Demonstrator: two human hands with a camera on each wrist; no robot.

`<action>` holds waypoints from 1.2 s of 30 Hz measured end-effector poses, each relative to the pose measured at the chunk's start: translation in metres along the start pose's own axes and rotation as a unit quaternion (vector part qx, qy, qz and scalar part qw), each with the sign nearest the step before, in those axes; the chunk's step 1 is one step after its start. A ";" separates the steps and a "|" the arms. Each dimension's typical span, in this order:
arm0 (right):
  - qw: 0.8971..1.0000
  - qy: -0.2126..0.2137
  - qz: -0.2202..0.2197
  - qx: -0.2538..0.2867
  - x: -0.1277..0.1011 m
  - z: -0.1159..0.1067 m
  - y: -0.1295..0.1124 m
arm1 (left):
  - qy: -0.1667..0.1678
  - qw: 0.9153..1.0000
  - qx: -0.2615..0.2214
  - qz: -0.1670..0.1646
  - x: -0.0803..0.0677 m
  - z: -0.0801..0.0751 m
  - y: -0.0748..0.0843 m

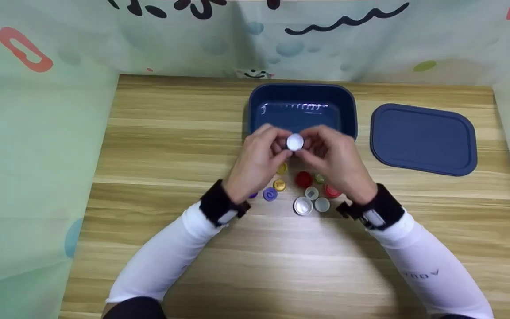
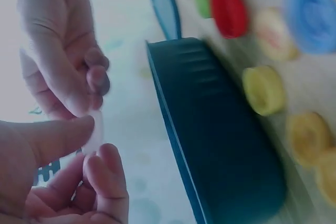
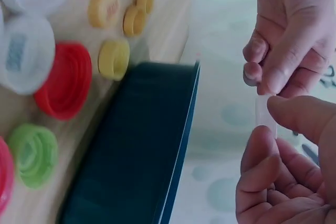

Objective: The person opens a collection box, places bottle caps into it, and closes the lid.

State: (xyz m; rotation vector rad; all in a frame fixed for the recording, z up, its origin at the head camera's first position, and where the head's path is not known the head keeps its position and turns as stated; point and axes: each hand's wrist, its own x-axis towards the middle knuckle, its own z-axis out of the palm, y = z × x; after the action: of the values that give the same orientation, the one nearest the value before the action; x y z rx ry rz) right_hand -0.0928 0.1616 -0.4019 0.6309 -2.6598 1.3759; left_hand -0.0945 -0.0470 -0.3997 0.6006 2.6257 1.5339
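Hands meet above the near rim of the dark blue rectangular plastic container [image 1: 301, 95]: left hand [image 1: 257, 161] and right hand [image 1: 339, 161] both pinch one small white round plastic cap [image 1: 295, 142] between curled fingers. Judging by this, it next needs releasing over the container, away from loose caps on the worktop [image 1: 148, 133].

Both hands pinch a clear cap [image 3: 261, 111] right of the dark blue box [image 3: 136, 145]; coloured caps [image 3: 65, 85] lie left of it.

- we see a wooden table [image 1: 157, 133].
- on it sits our dark blue box [image 1: 348, 110], its lid [image 1: 423, 138] lying flat beside it.
- loose bottle caps [image 1: 304, 195] lie scattered just before the box.
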 end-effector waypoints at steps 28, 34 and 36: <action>0.979 -0.104 0.176 -0.003 0.076 -0.004 0.062 | -0.025 0.983 -0.092 -0.158 0.088 0.018 -0.033; 0.983 -0.103 0.152 -0.004 0.070 -0.008 0.057 | -0.024 0.985 -0.096 -0.140 0.084 0.014 -0.032; 0.985 -0.095 0.142 -0.002 0.066 -0.009 0.052 | -0.019 0.988 -0.084 -0.129 0.080 0.011 -0.030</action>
State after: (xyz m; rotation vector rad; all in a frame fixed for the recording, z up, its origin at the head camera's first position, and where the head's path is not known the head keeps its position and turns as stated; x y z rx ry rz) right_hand -0.1744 0.1741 -0.4191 0.4127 -3.0011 1.4392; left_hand -0.1748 -0.0232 -0.4181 0.2624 2.3995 1.6201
